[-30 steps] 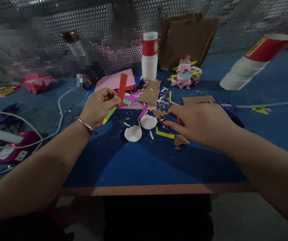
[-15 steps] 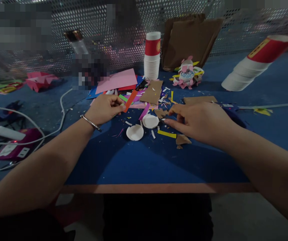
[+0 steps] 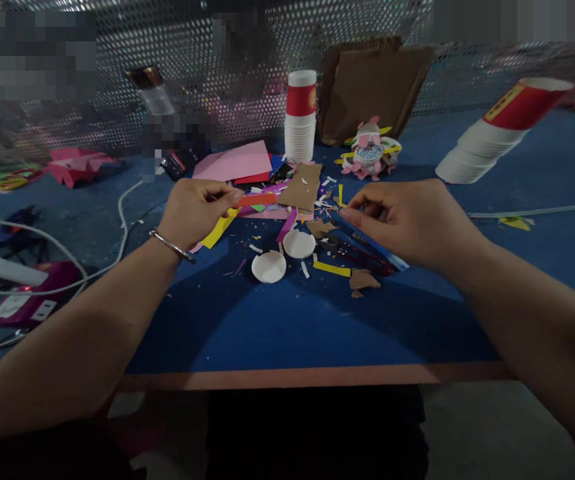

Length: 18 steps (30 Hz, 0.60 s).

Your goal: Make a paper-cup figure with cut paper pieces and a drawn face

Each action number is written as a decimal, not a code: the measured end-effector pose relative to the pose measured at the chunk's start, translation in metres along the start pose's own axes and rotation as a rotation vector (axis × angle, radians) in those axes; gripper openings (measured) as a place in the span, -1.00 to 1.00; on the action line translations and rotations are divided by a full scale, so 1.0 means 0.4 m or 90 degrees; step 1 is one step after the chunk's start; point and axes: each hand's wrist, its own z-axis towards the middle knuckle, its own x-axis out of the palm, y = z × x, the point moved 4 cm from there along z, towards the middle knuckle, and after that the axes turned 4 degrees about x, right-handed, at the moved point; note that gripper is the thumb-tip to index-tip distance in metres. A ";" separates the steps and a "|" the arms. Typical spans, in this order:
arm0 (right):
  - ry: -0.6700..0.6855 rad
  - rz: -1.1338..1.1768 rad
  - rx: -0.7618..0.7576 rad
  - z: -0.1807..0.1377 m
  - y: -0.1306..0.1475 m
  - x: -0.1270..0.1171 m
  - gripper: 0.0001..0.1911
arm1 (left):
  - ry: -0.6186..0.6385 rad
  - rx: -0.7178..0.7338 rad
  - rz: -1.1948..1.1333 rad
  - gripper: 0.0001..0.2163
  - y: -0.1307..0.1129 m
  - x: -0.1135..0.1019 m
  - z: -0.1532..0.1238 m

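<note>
My left hand point(image 3: 195, 210), with a bangle on its wrist, pinches one end of an orange paper strip point(image 3: 260, 199) that points right. Below its fingers a yellow paper piece point(image 3: 220, 230) shows; whether it is held too, I cannot tell. The fingertips of my right hand point(image 3: 390, 213) are closed together beside a small yellow strip point(image 3: 341, 195); what they hold, if anything, is unclear. Two round white paper discs point(image 3: 269, 267) lie nearer me between the hands. Behind them rests a brown cardboard piece point(image 3: 301, 188) among scraps. Under the right hand lies a long dark tool point(image 3: 367, 257).
Behind stand stacked paper cups point(image 3: 299, 137), a leaning cup stack point(image 3: 487, 137), a brown cardboard sheet point(image 3: 372, 90) and a pink-and-white paper craft point(image 3: 369, 150). Coloured paper sheets point(image 3: 232, 162) lie left of centre. White cables and a purple power strip point(image 3: 37, 300) occupy the left.
The orange strip has turned from slanted to nearly level. A yellow piece now shows below my left hand. My right hand has lifted away from the discs, its fingertips closing together.
</note>
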 end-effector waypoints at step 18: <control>0.237 -0.102 -0.068 0.006 -0.021 0.041 -0.70 | -0.024 -0.176 -0.370 -0.87 -0.006 0.039 -0.005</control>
